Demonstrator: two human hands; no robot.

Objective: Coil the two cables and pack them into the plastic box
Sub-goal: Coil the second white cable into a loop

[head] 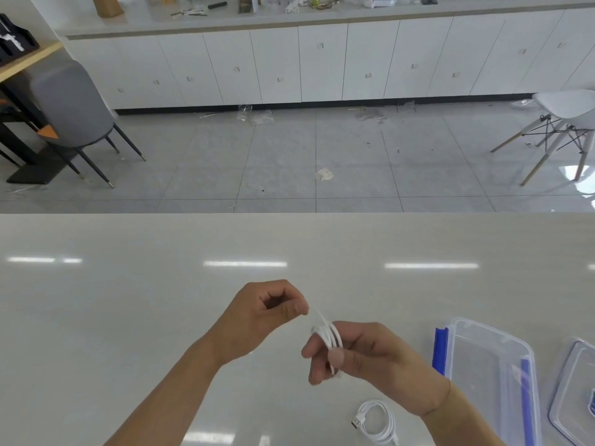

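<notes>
- Beyond the table's far edge, a grey tiled floor (289, 162) runs back to a long row of white cabinets (322, 62), whose counter (322, 16) carries blurred clutter that cannot be made out.
- Nearest the camera, a pale glossy table (128, 300) fills the lower half of the view and mirrors strips of ceiling light.
- At the far left, a grey padded chair (70, 104) with dark legs stands beside a wooden-edged desk (29, 59); at the far right stands a white shell chair (566, 107) on pale wooden legs.
- Scraps of clear wrapping and a crumpled bit of paper (324, 174) lie scattered on the tiles.
- On the table to the right sits a clear plastic box (492, 358) with blue latches, open and with no cable in it; just beside it, cut by the frame edge, lies its clear lid (573, 397).
- Above the table's middle, the right hand (363, 352) has its thumb pressed down on loops of a white cable (331, 336) wound around its fingers.
- Just to that hand's left, the left hand (264, 317) pinches the free end of this same cable between thumb and forefinger, the other fingers curled in.
- Near the front edge, below the right wrist, a second white cable (378, 420) lies already coiled on the table, its USB plug pointing left, close to the box but outside it.
</notes>
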